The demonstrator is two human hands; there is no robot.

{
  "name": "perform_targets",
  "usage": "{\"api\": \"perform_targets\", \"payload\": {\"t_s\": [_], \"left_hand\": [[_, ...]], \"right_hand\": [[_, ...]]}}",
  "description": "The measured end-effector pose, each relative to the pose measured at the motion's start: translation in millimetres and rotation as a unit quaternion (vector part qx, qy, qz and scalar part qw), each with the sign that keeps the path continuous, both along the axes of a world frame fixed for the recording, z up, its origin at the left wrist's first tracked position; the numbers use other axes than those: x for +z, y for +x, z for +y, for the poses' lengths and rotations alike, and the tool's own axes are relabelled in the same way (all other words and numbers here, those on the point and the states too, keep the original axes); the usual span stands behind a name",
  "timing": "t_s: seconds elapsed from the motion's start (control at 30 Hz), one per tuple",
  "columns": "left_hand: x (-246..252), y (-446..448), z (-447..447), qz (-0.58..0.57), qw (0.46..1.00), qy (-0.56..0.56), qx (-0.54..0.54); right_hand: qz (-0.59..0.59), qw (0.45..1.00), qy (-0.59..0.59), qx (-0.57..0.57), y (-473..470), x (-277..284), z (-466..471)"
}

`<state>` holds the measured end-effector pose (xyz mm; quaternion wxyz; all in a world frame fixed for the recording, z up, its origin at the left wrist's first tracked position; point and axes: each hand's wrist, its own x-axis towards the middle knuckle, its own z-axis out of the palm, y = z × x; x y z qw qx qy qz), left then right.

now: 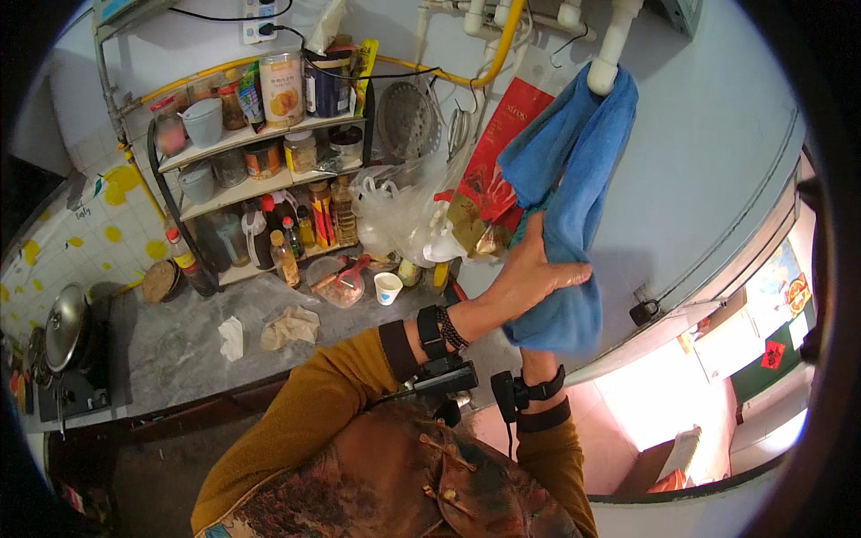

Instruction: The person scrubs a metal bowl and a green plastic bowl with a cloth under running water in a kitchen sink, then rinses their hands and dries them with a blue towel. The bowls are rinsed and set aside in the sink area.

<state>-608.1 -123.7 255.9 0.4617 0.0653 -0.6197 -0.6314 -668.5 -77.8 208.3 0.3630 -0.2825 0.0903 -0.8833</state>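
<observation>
A blue towel (585, 181) hangs in folds from a white plastic pipe (605, 74) on the wall. My left hand (525, 276) grips its lower part, with the thumb lying across the front of the cloth. Several of that hand's fingers are hidden by the towel. My right wrist (539, 366) comes up from below, and the right hand itself is covered by the towel's bottom end. Each wrist wears a dark strap with a small black device. To the left of the towel hangs a red and gold packaging bag (494, 161).
A grey counter (181, 350) carries a white paper cup (387, 288), crumpled paper (290, 327) and a lidded pan (67, 329) at far left. A three-tier rack (229, 195) holds jars and bottles. A padlock (644, 311) hangs on the pale panel at right.
</observation>
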Motion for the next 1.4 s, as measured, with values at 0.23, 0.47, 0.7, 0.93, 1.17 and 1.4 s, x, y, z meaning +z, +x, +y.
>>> {"api": "perform_targets", "payload": {"t_s": [0.23, 0.47, 0.7, 0.93, 1.17, 1.4], "left_hand": [[21, 9, 1, 0.008, 0.998, -0.058, -0.031], [18, 2, -7, -0.002, 0.998, -0.050, -0.041], [16, -2, -20, -0.043, 0.998, -0.049, -0.016], [20, -5, -28, 0.024, 0.892, -0.275, 0.357], [17, -11, -10, 0.050, 0.801, -0.412, 0.432], [36, 7, 9, 0.067, 0.850, -0.464, 0.241]], "right_hand": [[0.096, 0.994, 0.044, -0.031, 3, -4, 18], [0.128, 0.989, 0.048, -0.057, -1, 3, 18], [0.115, 0.989, 0.044, -0.081, -5, 7, 20], [0.169, 0.979, 0.049, -0.106, 26, 0, 13], [0.242, 0.958, 0.077, -0.136, 18, -1, -4], [0.182, 0.974, 0.070, -0.113, -22, 12, 3]]}}
